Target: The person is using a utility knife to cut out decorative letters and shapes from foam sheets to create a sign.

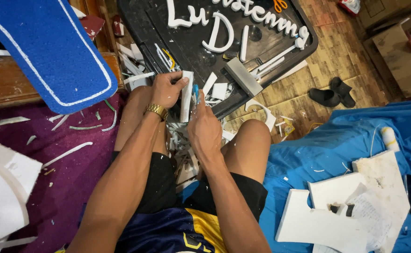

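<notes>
Nearest to me, beside my right knee, a white foam letter cutout [315, 224] lies on the blue sheet [336, 140], with more white foam slabs [378, 182] touching it. On my left, a purple carpet [74, 159] carries thin foam slivers.

Between my knees I see both hands working together. My left hand [165, 89], a gold watch [156, 110] on its wrist, is clenched around the upper part of a white foam strip [186, 96], holding it roughly upright. My right hand [204, 126] is closed around a blue-handled cutter [195, 91], its tip just beside the strip's right edge; I cannot tell whether the blade touches the foam. Foam offcuts [182, 140] lie piled on the floor below the hands.

Just beyond, a black tray [140, 28] holds white foam letters [219, 33] and loose scraps, with orange scissors [280, 4] at its far edge. A large blue foam shape [51, 51] with a white outline overhangs a wooden bench [4, 82] at upper left. A pair of black shoes [332, 93] sits on the wood-pattern floor to the right.
</notes>
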